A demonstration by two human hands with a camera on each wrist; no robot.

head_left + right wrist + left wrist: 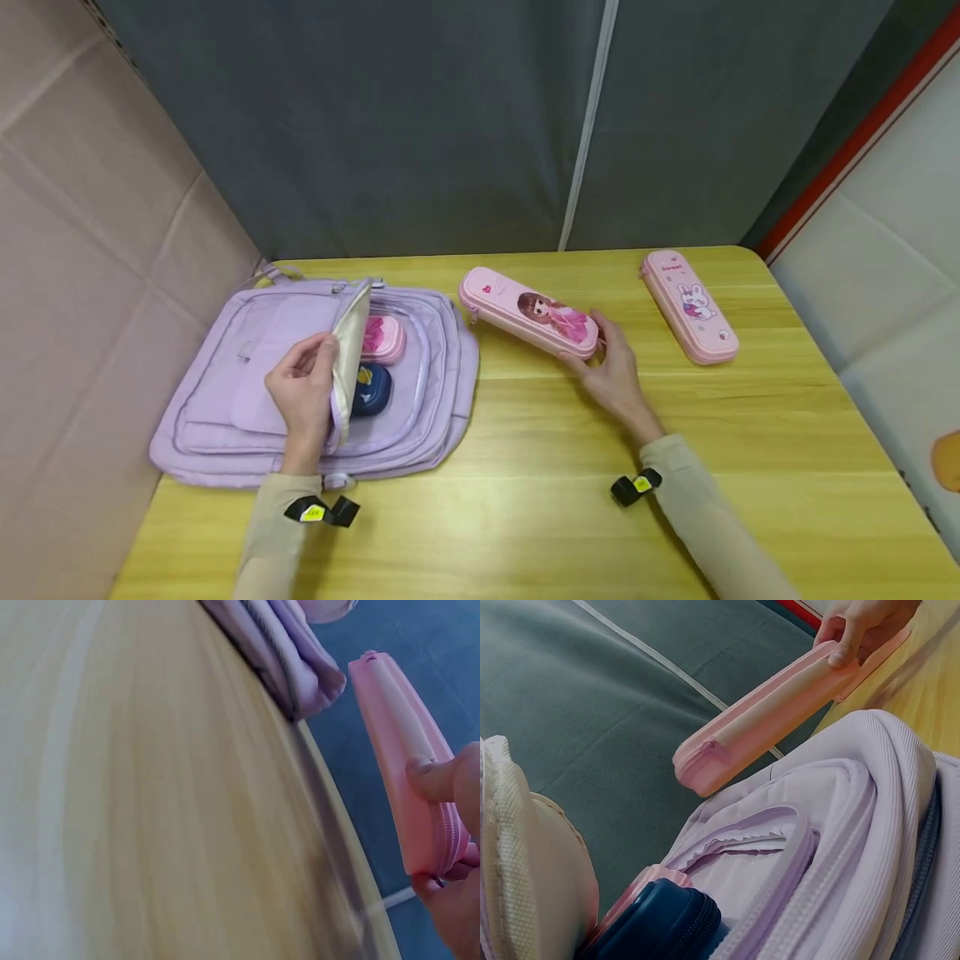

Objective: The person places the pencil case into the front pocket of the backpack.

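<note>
Now holding the doll-print pencil case (528, 312) by its right end in the right grip (613, 379), left end raised off the bench (487, 525), near the lilac backpack (217, 400). Pinching the cream-lined flap (348, 362) back with the left grip (302, 383), baring a small pink case (385, 340) and a blue case (375, 389). Probably best to hold that flap wide, pencil case level.

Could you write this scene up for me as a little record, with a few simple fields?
Left hand: pinches the raised flap
Bag: lilac backpack, lying down, front pocket open
In the pocket: small pink case, navy case
Right hand: grips one end of the girl-print pencil case
Farther right: bunny-print pencil case, untouched
Surface: wood-grain table
Behind: dark grey curtain
</note>
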